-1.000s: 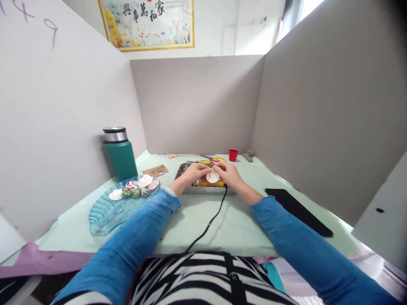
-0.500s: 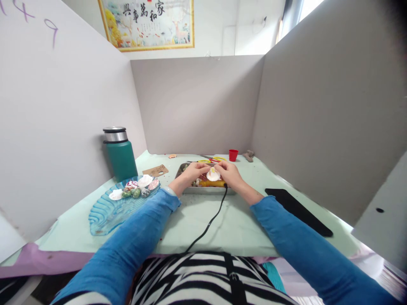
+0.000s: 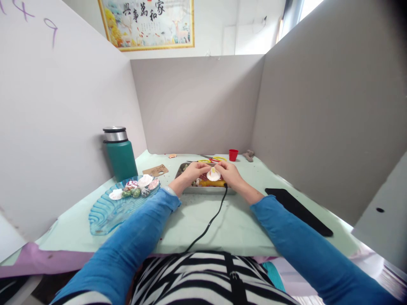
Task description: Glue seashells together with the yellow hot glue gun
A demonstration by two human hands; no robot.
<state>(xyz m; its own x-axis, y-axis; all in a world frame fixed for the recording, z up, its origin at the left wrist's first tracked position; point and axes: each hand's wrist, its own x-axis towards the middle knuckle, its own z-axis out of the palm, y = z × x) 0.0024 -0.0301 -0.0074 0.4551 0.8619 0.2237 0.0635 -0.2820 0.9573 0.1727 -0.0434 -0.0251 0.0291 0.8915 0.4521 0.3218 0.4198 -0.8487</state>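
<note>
Both of my hands meet over a metal tray (image 3: 190, 189) in the middle of the table. My left hand (image 3: 193, 171) and my right hand (image 3: 229, 173) pinch a white scallop shell (image 3: 213, 174) between their fingertips, holding it just above the tray. Inside the tray lie small shells and a yellow-orange tool (image 3: 211, 183). A black cord (image 3: 208, 225) runs from that tool toward my body. To the left, a blue glass shell-shaped dish (image 3: 108, 214) holds several coloured shells (image 3: 136, 189).
A green flask (image 3: 120, 153) stands at the left wall. Brown card (image 3: 155, 170), yellow-handled scissors (image 3: 210, 160), a red cup (image 3: 233, 155) and a small brown object (image 3: 248, 156) lie behind the tray. A black pad (image 3: 297, 210) lies at right. Grey partitions enclose the table.
The white shell has risen slightly between my fingertips; otherwise my hands stay in place over the tray.
</note>
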